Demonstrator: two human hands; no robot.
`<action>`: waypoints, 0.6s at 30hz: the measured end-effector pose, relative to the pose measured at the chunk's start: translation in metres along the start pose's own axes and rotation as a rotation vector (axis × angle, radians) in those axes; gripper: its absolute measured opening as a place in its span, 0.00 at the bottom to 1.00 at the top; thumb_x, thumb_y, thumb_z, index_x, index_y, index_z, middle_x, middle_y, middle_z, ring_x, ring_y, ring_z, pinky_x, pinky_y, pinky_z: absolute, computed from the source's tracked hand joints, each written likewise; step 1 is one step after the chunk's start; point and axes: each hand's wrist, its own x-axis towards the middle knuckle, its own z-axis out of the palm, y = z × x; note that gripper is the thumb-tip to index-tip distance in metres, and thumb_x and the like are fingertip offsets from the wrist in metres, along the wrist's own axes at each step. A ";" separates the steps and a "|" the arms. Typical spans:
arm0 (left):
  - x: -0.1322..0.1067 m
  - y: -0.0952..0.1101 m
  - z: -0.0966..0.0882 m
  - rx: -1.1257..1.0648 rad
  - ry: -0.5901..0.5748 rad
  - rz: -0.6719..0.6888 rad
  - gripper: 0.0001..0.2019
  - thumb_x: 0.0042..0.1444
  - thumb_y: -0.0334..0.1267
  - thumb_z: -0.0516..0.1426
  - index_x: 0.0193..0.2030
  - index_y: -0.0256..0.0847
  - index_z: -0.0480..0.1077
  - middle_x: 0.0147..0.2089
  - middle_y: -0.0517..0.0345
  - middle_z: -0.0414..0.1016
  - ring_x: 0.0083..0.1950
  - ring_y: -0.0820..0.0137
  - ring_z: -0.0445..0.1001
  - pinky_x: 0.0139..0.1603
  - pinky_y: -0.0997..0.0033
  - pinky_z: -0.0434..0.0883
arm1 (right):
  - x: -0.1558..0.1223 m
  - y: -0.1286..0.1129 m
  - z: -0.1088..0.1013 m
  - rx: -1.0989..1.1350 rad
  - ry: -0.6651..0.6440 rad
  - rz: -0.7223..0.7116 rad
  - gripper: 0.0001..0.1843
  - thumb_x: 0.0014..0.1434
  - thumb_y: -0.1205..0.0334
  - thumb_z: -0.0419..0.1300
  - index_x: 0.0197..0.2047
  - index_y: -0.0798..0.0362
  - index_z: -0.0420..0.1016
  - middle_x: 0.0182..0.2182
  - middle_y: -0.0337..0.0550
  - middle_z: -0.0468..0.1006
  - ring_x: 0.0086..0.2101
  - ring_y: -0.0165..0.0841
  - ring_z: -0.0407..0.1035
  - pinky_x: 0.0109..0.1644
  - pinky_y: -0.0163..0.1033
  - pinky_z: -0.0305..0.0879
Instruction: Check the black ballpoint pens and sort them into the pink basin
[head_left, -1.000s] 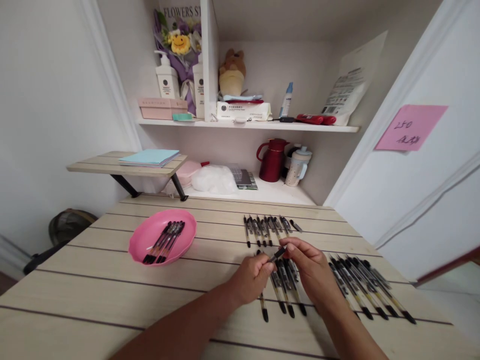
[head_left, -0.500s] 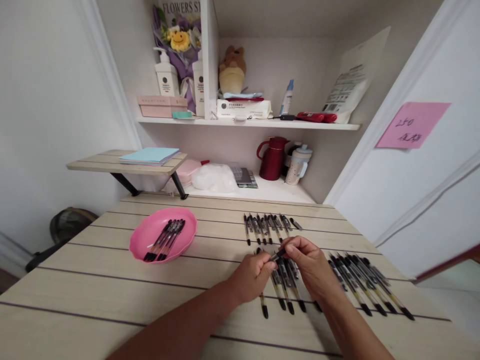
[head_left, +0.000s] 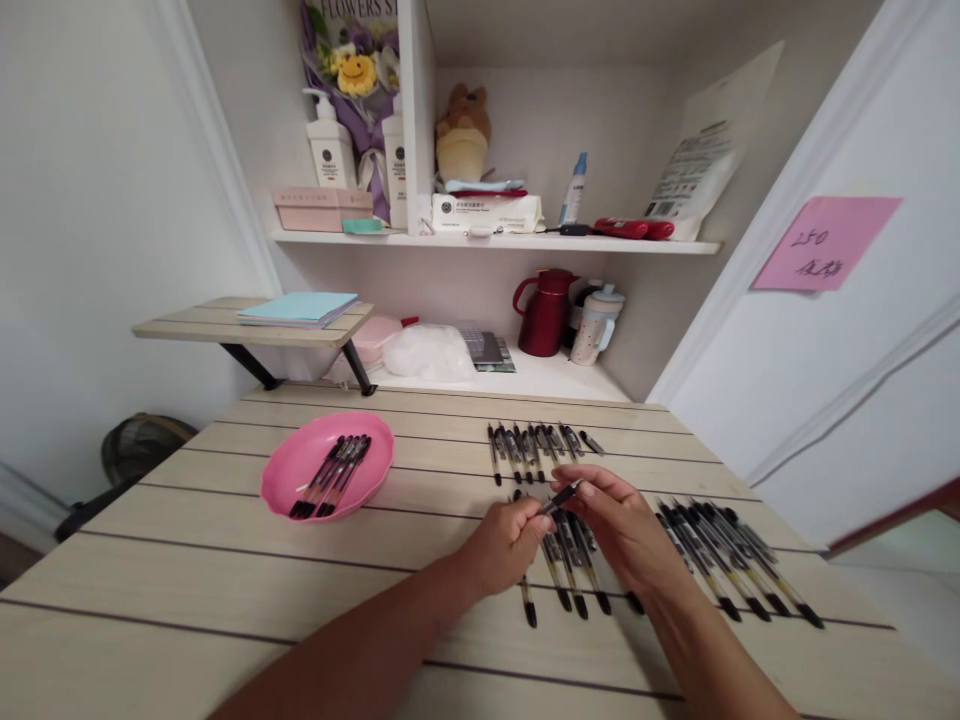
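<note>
My left hand [head_left: 504, 545] is closed round the barrel of a black pen [head_left: 559, 498], its thumb pressed along the side. The pen slants up and to the right. At its upper end, the fingers of my right hand [head_left: 619, 520] meet the dark tip in a loose pinch. Below both hands lies a row of pens [head_left: 582, 585] with black ends, partly covered by the hands. Behind it is another row of pens and short dark pen parts [head_left: 527, 450]. A third group of pens [head_left: 739, 565] lies right of my right hand.
A pink bowl [head_left: 274, 480] holding several pens stands on the slatted table [head_left: 225, 580] at left. A small raised shelf [head_left: 195, 318] bears coloured paper. At the back are a red jug [head_left: 545, 315], a cup [head_left: 596, 328] and a white plastic bag [head_left: 427, 352].
My right hand's fingers have loosened and stretched a little at the pen's upper end, showing more of its dark part. My left hand keeps its grip. The view has shifted slightly.
</note>
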 end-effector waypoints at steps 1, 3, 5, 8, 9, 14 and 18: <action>0.000 0.000 0.000 0.000 0.001 -0.001 0.17 0.58 0.45 0.43 0.32 0.36 0.66 0.18 0.64 0.60 0.21 0.77 0.58 0.24 0.77 0.56 | 0.000 0.000 0.000 -0.003 0.018 -0.015 0.11 0.45 0.57 0.65 0.34 0.50 0.75 0.34 0.42 0.75 0.35 0.33 0.67 0.42 0.39 0.61; 0.000 0.000 0.000 0.001 0.000 -0.004 0.17 0.58 0.45 0.43 0.32 0.36 0.65 0.18 0.64 0.60 0.21 0.77 0.58 0.24 0.77 0.55 | 0.000 0.000 0.000 -0.039 0.068 -0.070 0.07 0.43 0.60 0.66 0.27 0.51 0.74 0.31 0.39 0.75 0.33 0.31 0.66 0.41 0.36 0.60; 0.000 0.000 0.001 0.003 -0.002 -0.011 0.17 0.58 0.45 0.43 0.31 0.36 0.65 0.19 0.64 0.61 0.21 0.77 0.58 0.24 0.77 0.55 | 0.000 0.001 0.000 -0.046 0.068 -0.084 0.07 0.43 0.59 0.66 0.26 0.51 0.74 0.31 0.39 0.75 0.34 0.31 0.66 0.41 0.36 0.60; 0.000 0.000 0.001 0.004 0.006 -0.012 0.16 0.58 0.44 0.43 0.32 0.36 0.65 0.19 0.64 0.60 0.22 0.77 0.57 0.24 0.77 0.55 | 0.001 0.000 -0.001 0.003 0.005 -0.007 0.12 0.45 0.55 0.64 0.34 0.50 0.75 0.35 0.43 0.75 0.36 0.35 0.67 0.41 0.40 0.61; 0.000 0.000 0.001 0.006 0.008 -0.011 0.16 0.58 0.44 0.43 0.32 0.36 0.66 0.19 0.64 0.60 0.22 0.77 0.57 0.24 0.77 0.55 | 0.001 0.000 -0.001 -0.002 0.006 0.006 0.14 0.44 0.54 0.64 0.35 0.50 0.75 0.34 0.44 0.76 0.36 0.35 0.67 0.41 0.40 0.62; -0.001 0.001 0.001 0.025 0.002 -0.019 0.16 0.58 0.44 0.43 0.31 0.36 0.66 0.19 0.64 0.61 0.22 0.77 0.57 0.24 0.77 0.55 | 0.002 0.000 -0.002 -0.125 0.073 -0.057 0.12 0.40 0.54 0.67 0.26 0.52 0.73 0.29 0.41 0.75 0.33 0.34 0.67 0.39 0.38 0.62; 0.000 0.000 0.001 0.032 0.007 -0.015 0.16 0.58 0.43 0.43 0.31 0.36 0.65 0.19 0.64 0.61 0.23 0.76 0.57 0.24 0.76 0.55 | 0.002 0.000 -0.002 -0.056 -0.018 0.012 0.16 0.43 0.53 0.64 0.35 0.51 0.74 0.35 0.45 0.76 0.35 0.36 0.68 0.40 0.40 0.62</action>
